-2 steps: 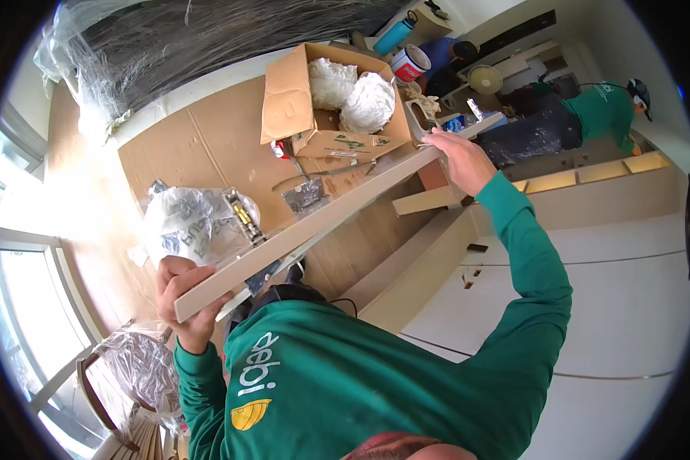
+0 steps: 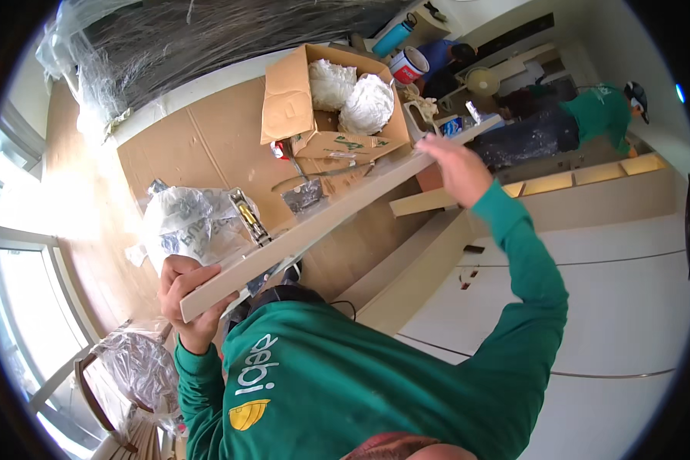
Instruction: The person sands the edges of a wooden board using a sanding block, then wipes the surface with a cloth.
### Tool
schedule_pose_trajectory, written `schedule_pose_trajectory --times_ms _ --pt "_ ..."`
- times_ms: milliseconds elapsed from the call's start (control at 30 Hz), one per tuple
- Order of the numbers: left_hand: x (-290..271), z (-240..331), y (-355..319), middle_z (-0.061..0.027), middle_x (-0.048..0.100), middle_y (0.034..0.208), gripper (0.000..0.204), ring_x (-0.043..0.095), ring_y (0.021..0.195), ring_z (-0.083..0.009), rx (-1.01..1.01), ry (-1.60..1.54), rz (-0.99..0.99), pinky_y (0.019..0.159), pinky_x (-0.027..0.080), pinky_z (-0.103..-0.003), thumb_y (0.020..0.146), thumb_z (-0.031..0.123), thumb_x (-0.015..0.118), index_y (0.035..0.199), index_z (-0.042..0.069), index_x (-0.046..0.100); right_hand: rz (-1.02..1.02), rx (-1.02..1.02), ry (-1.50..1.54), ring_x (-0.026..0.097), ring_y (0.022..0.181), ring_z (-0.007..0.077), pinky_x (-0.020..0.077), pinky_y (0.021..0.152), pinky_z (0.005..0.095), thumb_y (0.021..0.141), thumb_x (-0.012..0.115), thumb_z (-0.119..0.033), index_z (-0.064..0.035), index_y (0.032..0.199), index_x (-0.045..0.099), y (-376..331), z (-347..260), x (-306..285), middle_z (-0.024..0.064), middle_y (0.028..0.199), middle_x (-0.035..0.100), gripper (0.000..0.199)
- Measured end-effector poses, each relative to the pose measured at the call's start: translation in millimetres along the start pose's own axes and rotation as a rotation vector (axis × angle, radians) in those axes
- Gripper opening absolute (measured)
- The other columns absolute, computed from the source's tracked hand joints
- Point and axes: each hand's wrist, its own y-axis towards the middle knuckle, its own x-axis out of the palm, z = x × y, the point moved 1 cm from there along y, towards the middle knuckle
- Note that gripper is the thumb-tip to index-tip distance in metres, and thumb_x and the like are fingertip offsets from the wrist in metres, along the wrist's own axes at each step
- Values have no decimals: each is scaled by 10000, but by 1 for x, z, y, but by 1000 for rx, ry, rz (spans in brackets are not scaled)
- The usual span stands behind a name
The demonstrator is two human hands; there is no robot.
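A long, narrow beige panel (image 2: pixel 314 230) slants across in front of my body, with its edge facing up. My left hand (image 2: pixel 188 295) is closed round its near left end, fingers over the far side. My right hand (image 2: pixel 458 169) lies along the panel toward its far right end, fingers stretched out and touching the edge; its thumb is hidden. A metal cabinet hinge (image 2: pixel 251 218) sticks out from the panel's far side, not far from my left hand. What lies under the panel is partly hidden.
A cardboard box (image 2: pixel 286 107) holding white wrapped bundles stands on a cardboard sheet (image 2: pixel 192 146). Nearby lie a plastic bag (image 2: pixel 188 226) and a small dark packet (image 2: pixel 304 196). A plastic-wrapped chair (image 2: pixel 134 368) is at left. Far right, a person in green (image 2: pixel 598 115) bends over; another person in blue is behind.
The panel's left end has moved slightly right and up together with my left hand. My right hand has slid a little left and down along the edge.
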Motion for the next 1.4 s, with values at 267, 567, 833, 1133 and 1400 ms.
schedule_pose_trajectory --times_ms 267,567,833,1133,1400 --pt "0 17 4 -94 600 944 401 610 903 -248 -14 -19 -69 792 497 -375 705 156 925 1047 19 767 -92 56 -53 551 1479 424 443 1276 471 898 425 161 16 1501 605 3 -85 -12 279 1538 608 646" --pt "3 7 1 -71 558 1000 604 537 884 -190 -59 -232 -78 817 462 -329 745 75 984 1092 82 489 -101 -212 97 563 1463 438 430 1272 504 964 474 57 83 1499 574 11 -212 -16 302 1512 614 545" --pt "12 -1 -7 -105 519 1008 676 513 874 -228 -45 -324 -11 812 482 -350 755 47 985 1091 94 400 -85 -411 225 544 1485 450 448 1264 502 908 482 148 108 1521 555 18 -313 -12 298 1526 604 619" --pt "12 -4 -1 -116 540 997 565 532 889 -233 -36 -389 -25 811 483 -353 821 48 908 1092 73 412 1 -497 182 530 1499 446 461 1252 503 958 600 -38 106 1494 572 5 -321 -1 290 1584 552 556" --pt "12 -2 8 -71 500 954 679 483 819 -181 -47 -319 58 730 469 -330 770 82 1009 1030 88 381 98 -351 34 563 1484 392 464 1256 478 968 542 28 62 1512 585 9 -268 1 257 1548 605 547"
